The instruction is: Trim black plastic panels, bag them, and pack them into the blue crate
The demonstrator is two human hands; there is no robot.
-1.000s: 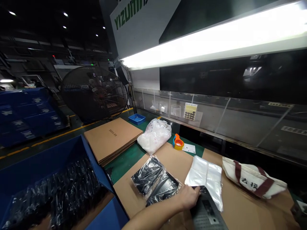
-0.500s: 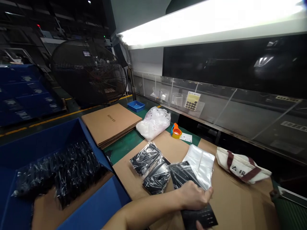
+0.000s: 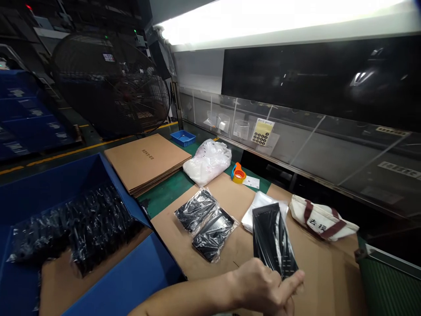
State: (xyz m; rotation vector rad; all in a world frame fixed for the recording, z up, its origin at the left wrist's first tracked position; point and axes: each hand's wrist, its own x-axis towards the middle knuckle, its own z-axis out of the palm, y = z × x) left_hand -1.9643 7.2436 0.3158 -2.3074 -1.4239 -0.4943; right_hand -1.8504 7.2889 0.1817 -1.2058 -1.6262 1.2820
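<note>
one black panel (image 3: 272, 239), long axis upright

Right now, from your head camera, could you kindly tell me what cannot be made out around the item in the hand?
All in the head view:
The lower end of the flat black item in clear plastic: hidden by the hand.
The fingers under it: cut off by the bottom edge.
Most of the clear bag: hidden behind the item.
Any print on the item: too small, under glare.

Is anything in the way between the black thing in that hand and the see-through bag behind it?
Nothing visible is. The black flat panel held in the left hand stands up in front of the clear plastic bag, hiding part of it. The wrapped black panels lie off to the left, not between them.
</note>
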